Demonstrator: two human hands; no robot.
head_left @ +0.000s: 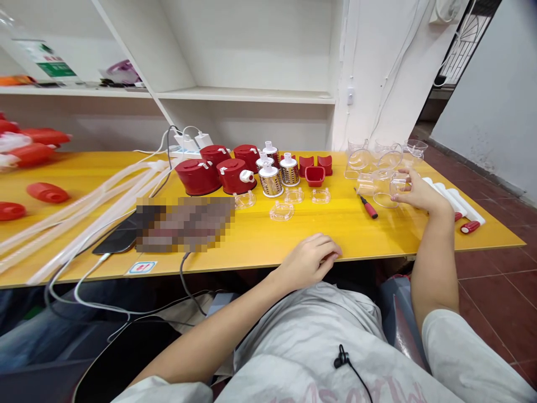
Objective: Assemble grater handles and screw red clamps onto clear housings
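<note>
My right hand [415, 193] reaches over the right side of the table, its thumb and fingers closed around the rim of a clear plastic housing [386, 187] lying on its side. Close to it lies a screwdriver [369, 208] with a red and black handle. My left hand [311, 257] rests at the table's front edge, fingers loosely bent, thumb apart, nothing visible in it. Beyond it are small clear plastic frames [282, 211], red plastic lids [197, 176], perforated metal grater drums [271, 182] with white tops, and a small red square part [315, 176].
More clear housings [358, 157] stand at the back right. White handles with red ends [470, 226] lie right of my right hand. To the left are a phone [119, 235], cables, long translucent strips [96, 190] and red bottle-shaped parts [47, 192]. Shelves rise behind the yellow table [251, 246].
</note>
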